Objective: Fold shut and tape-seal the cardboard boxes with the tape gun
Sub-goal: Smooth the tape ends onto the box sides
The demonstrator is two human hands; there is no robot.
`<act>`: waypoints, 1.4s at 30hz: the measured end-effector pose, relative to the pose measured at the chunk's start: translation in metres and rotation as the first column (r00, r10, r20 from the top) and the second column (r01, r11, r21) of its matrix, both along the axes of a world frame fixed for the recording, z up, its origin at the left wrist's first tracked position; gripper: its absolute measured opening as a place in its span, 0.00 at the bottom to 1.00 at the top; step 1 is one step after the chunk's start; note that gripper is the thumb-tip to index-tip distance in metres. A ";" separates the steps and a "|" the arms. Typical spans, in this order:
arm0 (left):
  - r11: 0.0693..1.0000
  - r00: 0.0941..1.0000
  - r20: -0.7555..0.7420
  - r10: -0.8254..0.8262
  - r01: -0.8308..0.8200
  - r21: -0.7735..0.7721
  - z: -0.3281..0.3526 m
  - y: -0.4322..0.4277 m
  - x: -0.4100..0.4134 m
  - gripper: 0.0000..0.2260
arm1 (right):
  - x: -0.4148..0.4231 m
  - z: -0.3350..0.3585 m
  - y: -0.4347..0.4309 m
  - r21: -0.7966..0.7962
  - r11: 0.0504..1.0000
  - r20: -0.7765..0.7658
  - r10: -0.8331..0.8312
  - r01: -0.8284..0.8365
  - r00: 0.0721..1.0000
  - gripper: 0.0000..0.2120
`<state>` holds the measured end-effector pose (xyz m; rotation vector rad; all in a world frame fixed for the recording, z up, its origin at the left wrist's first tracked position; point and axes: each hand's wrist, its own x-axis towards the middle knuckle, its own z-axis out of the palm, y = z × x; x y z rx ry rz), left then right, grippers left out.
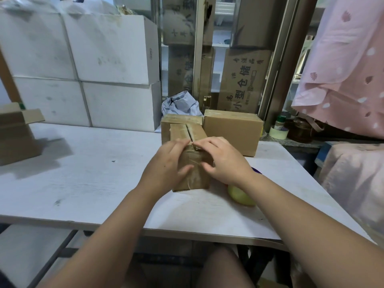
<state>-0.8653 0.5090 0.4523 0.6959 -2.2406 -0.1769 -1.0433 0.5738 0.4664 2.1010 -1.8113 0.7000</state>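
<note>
A small cardboard box [193,173] stands on the white table [93,173] in front of me, its near face covered in clear tape. My left hand [166,165] holds its left side, fingers over the top edge and thumb on the near face. My right hand [224,161] holds the right side the same way, fingertips at the top seam. A yellow-green roll [241,195], with a purple part behind it, lies under my right wrist; I cannot tell whether it is the tape gun. Two closed boxes, one [232,129] larger and one [180,123] smaller, stand just behind.
An open cardboard box [16,134] sits at the table's far left. White cartons [83,69] are stacked along the back. A tape roll [278,133] and jars rest on a ledge at the right, under pink cloth [342,69].
</note>
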 end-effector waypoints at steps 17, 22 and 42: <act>0.991 0.981 -0.160 0.105 -0.117 -0.063 -0.009 0.004 -0.014 0.07 | 0.005 -0.014 0.000 -0.334 0.941 -0.080 0.019 -0.045 0.997 0.13; 0.979 0.983 -0.160 0.088 -0.115 -0.167 -0.009 0.004 -0.014 0.03 | 0.006 -0.011 0.002 -0.292 0.956 -0.042 0.018 -0.029 0.999 0.15; 0.911 0.775 -0.626 0.087 0.192 0.364 -0.021 0.011 -0.005 0.08 | 0.007 -0.015 0.008 -0.353 0.935 -0.005 -0.009 0.007 1.000 0.14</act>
